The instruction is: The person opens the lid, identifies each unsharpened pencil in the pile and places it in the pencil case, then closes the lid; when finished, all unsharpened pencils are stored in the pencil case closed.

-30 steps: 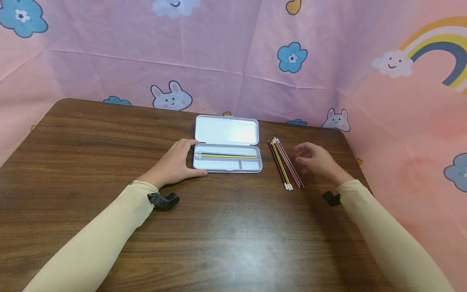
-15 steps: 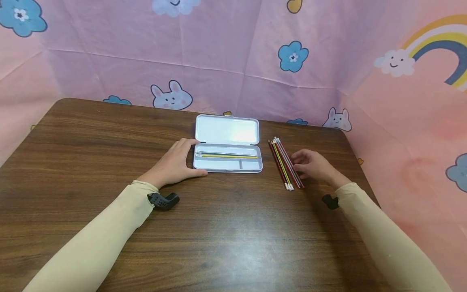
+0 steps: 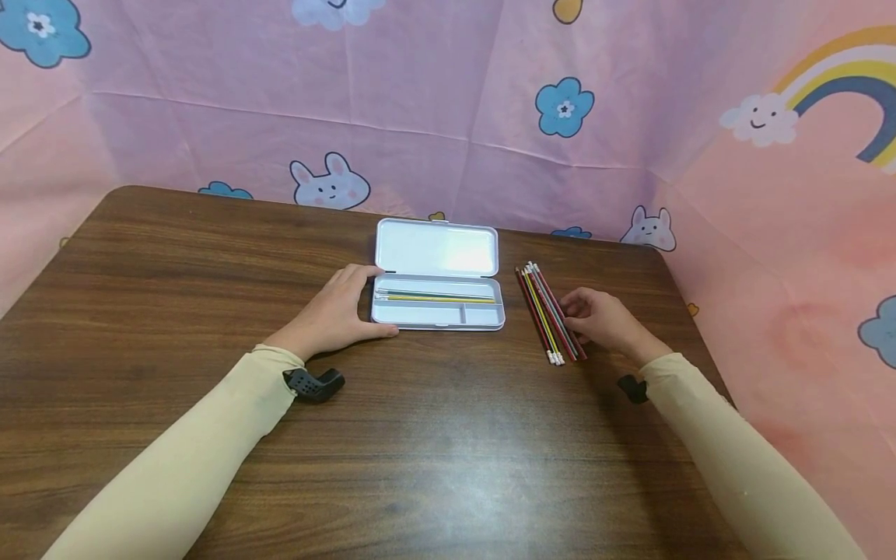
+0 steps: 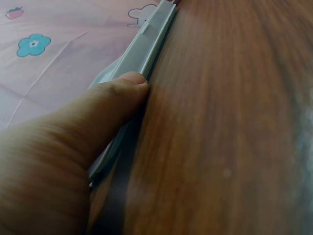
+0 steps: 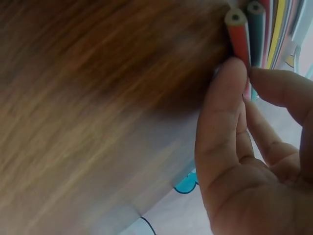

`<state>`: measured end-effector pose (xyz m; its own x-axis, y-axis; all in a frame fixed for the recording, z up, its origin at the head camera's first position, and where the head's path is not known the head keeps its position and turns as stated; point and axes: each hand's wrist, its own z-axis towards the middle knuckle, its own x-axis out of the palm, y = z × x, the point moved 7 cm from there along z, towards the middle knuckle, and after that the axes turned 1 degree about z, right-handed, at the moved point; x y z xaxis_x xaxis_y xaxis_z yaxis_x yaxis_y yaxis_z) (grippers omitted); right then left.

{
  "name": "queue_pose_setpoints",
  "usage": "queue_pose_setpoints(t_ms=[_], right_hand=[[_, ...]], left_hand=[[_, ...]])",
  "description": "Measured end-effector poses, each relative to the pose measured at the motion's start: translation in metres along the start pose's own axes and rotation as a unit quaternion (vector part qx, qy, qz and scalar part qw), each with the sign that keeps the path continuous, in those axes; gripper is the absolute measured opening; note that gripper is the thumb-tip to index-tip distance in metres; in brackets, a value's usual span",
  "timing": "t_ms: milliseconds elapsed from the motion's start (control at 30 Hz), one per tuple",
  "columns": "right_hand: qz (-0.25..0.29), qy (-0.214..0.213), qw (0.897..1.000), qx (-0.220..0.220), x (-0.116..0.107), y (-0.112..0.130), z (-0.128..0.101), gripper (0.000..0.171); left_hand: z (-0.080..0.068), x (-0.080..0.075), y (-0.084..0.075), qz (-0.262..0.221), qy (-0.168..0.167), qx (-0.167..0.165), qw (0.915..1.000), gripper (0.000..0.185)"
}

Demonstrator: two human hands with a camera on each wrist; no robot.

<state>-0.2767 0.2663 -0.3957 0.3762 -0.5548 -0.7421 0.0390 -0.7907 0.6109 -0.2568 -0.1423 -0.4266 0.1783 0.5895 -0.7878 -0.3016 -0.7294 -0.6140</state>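
Note:
An open white pencil case (image 3: 420, 315) lies on the table, its lid folded back. Several pencils (image 3: 441, 299), one of them yellow, rest in its long rear compartment. My left hand (image 3: 332, 315) holds the case's left end, thumb at the front edge and fingers towards the back; the left wrist view shows the thumb (image 4: 107, 100) against the case's side. Right of the case lies a loose bundle of pencils (image 3: 542, 307), red, yellow and grey. At its right side my right hand (image 3: 603, 319) pinches a red pencil (image 5: 238, 40) between thumb and fingertips, beside a grey-green pencil (image 5: 257, 34).
The brown wooden table (image 3: 420, 435) reaches back to a pink and purple printed cloth (image 3: 420, 101), which also hangs along the right side. A black strap device (image 3: 315, 385) sits on the left wrist, another (image 3: 633, 389) on the right.
My right hand has moved left and down to the bundle and taken hold of a red pencil, which has shifted slightly. The left hand stays on the case.

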Motion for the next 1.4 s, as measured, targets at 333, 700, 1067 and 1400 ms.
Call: queue_pose_setpoints(t_ms=[333, 700, 1067, 1400], right_hand=[[-0.065, -0.022, 0.998, 0.003, -0.0023, 0.0014, -0.0019, 0.030], [-0.041, -0.014, 0.998, 0.042, -0.0014, -0.0040, -0.0024, 0.028], [-0.043, -0.009, 0.998, 0.055, -0.0015, -0.0036, -0.0032, 0.027], [-0.056, -0.011, 0.997, 0.049, -0.0032, -0.0031, -0.0037, 0.026]], left_hand=[[-0.0007, -0.0004, -0.0001, 0.000, 0.003, -0.004, 1.0000, 0.106], [0.0008, -0.0002, 0.0005, 0.001, 0.003, -0.003, 1.0000, 0.107], [-0.0017, -0.0011, 0.0001, 0.000, 0.002, -0.006, 1.0000, 0.106], [-0.0012, -0.0002, -0.0010, -0.001, 0.006, -0.001, 1.0000, 0.108]])
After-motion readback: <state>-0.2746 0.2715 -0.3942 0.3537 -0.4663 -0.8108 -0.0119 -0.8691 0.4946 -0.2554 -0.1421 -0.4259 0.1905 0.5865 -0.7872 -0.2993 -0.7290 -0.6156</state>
